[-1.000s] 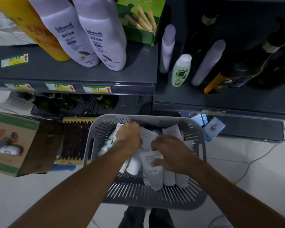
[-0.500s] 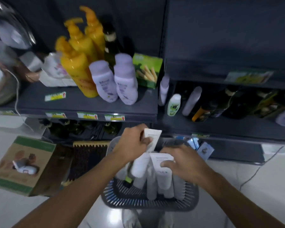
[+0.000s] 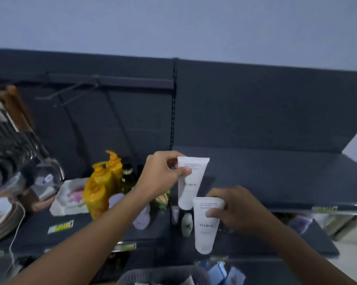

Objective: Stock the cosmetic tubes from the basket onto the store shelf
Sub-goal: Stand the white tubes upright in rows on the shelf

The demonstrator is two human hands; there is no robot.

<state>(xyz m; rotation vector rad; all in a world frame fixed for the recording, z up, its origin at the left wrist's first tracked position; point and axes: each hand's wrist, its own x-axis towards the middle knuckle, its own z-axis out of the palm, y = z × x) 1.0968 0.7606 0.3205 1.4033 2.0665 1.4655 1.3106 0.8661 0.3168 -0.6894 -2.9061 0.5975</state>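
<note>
Left hand (image 3: 163, 177) pinches 1 white plastic cosmetic tube (image 3: 191, 182) before the dark upper shelf (image 3: 276, 182); right hand (image 3: 237, 210) grips another white tube (image 3: 206, 225), above the grey slotted basket (image 3: 163, 274).

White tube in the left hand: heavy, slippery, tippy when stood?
Probably light: the left hand holds the white tube by a pinch near its flat crimped end. Smooth skin may slip. Stood on its narrow cap end, it could tip.

upper white tube (image 3: 191, 183): "FLORAL" | lower white tube (image 3: 206, 225): "FLORAL" | other print illegible
</note>
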